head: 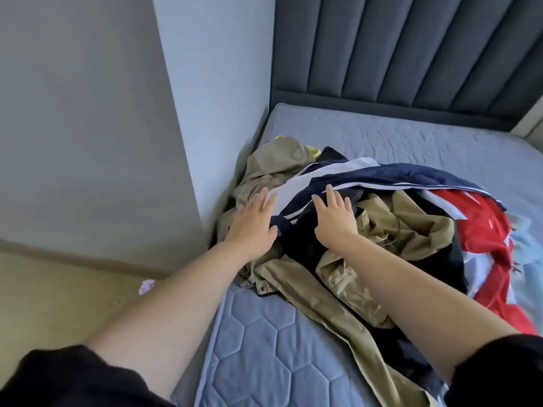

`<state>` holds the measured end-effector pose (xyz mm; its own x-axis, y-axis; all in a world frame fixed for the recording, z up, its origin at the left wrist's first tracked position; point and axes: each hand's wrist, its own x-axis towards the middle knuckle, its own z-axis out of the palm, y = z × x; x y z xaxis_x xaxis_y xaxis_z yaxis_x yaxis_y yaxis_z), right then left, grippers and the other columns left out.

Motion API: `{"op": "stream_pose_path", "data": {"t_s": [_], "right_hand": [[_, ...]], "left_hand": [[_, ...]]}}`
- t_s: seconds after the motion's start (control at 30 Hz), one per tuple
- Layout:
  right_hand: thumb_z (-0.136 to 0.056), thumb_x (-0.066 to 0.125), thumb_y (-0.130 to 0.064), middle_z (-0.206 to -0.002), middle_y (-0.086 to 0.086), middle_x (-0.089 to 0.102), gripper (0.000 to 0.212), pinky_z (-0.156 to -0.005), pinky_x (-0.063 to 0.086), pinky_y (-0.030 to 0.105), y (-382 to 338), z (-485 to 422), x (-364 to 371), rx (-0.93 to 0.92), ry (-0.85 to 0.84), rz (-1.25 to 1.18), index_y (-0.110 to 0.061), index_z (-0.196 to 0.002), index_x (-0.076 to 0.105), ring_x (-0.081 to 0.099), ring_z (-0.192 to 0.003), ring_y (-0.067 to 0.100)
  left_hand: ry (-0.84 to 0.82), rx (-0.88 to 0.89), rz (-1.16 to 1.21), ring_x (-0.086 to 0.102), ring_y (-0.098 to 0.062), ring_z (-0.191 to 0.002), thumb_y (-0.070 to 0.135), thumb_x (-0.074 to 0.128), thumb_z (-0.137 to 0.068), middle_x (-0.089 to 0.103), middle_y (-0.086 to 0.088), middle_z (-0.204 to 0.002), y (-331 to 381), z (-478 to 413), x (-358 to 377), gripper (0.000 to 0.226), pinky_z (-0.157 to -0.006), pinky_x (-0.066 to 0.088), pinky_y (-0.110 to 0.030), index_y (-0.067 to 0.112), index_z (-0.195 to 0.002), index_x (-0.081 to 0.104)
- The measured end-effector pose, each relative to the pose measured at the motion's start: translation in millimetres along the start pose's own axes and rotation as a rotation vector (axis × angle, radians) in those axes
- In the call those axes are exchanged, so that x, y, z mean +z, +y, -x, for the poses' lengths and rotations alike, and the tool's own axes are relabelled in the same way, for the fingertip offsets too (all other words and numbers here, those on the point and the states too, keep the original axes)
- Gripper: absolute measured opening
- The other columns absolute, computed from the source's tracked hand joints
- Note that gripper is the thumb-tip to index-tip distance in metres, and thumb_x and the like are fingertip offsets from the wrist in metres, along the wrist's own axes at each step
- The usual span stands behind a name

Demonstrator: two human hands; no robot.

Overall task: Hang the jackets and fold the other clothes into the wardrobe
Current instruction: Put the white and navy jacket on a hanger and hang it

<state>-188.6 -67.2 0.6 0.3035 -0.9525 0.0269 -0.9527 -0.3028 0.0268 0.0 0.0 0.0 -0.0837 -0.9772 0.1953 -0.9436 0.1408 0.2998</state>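
Nearest us lies the quilted grey-blue mattress (258, 342), where we have the whole heap waiting to be sorted: a crumpled khaki cotton jacket (346, 292) under a navy, white and red nylon windbreaker (396, 179). Our left hand (254, 221) and right hand (335, 215) rest flat on the windbreaker, fingers spread and gripping nothing, probably feeling for an edge to lift.

Single head-worn view, looking forward and steeply down from close above the near left corner of the bed (264, 333), headboard (411, 48) far.
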Motion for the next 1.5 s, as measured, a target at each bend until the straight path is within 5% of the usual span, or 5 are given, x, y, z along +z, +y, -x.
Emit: {"op": "stream_pose_path", "data": {"t_s": [0.33, 0.67, 0.9, 1.2, 1.5], "right_hand": [[-0.089, 0.038, -0.030, -0.074, 0.000, 0.061, 0.023, -0.116, 0.000, 0.049, -2.8, -20.1, -7.3, -0.055, 0.071, 0.052, -0.014, -0.087, 0.054, 0.061, -0.089, 0.027], [-0.095, 0.046, -0.033, -0.133, 0.006, 0.051, 0.033, -0.116, 0.011, 0.051, -69.3, -44.6, 26.0, -0.275, -0.171, 0.278, -0.021, -0.124, 0.056, 0.039, -0.128, 0.027], [-0.088, 0.045, 0.002, -0.088, 0.013, 0.061, 0.021, -0.072, 0.036, 0.027, -95.8, -30.9, -28.8, -0.097, -0.192, -0.751, -0.013, -0.082, 0.058, 0.053, -0.085, 0.023], [-0.087, 0.059, -0.012, -0.080, 0.005, 0.067, 0.009, -0.069, 0.045, 0.018, -125.8, -17.4, -140.3, -0.204, 0.011, -1.022, -0.008, -0.090, 0.066, 0.059, -0.073, 0.007], [-0.086, 0.055, -0.019, -0.066, 0.001, 0.052, 0.020, -0.052, 0.033, 0.025, -151.6, 3.7, -175.5, -0.191, -0.094, -0.253, -0.020, -0.068, 0.046, 0.051, -0.066, 0.022]], "left_hand": [[-0.196, -0.149, 0.152, 0.015, -0.025, -0.145, 0.014, 0.049, -0.088, 0.008, -0.003, -0.160, -12.0, 0.9, 21.3, 0.071, -0.112, 0.026, -0.047, 0.016, -0.151, 0.015], [-0.234, -0.212, 0.239, 0.026, -0.028, -0.139, 0.010, 0.051, -0.085, 0.025, -0.006, -0.152, -44.9, 12.3, 35.6, 0.073, -0.110, 0.030, -0.046, 0.013, -0.150, 0.018], [-0.085, -0.240, 0.549, 0.043, -0.017, -0.128, 0.009, 0.063, -0.081, 0.044, 0.002, -0.142, -49.5, 3.2, 9.2, 0.072, -0.104, 0.039, -0.033, 0.021, -0.146, 0.032], [0.087, -0.406, 0.950, 0.055, -0.005, -0.043, 0.002, 0.051, -0.089, 0.059, 0.002, -0.059, -39.9, -5.7, -96.0, 0.028, -0.043, 0.044, -0.015, 0.020, -0.069, 0.059], [0.428, -0.585, 1.413, 0.051, -0.011, -0.037, -0.007, 0.039, -0.088, 0.056, -0.007, -0.059, -43.7, 20.9, -194.1, 0.030, -0.041, 0.046, -0.019, 0.010, -0.090, 0.063]]}}
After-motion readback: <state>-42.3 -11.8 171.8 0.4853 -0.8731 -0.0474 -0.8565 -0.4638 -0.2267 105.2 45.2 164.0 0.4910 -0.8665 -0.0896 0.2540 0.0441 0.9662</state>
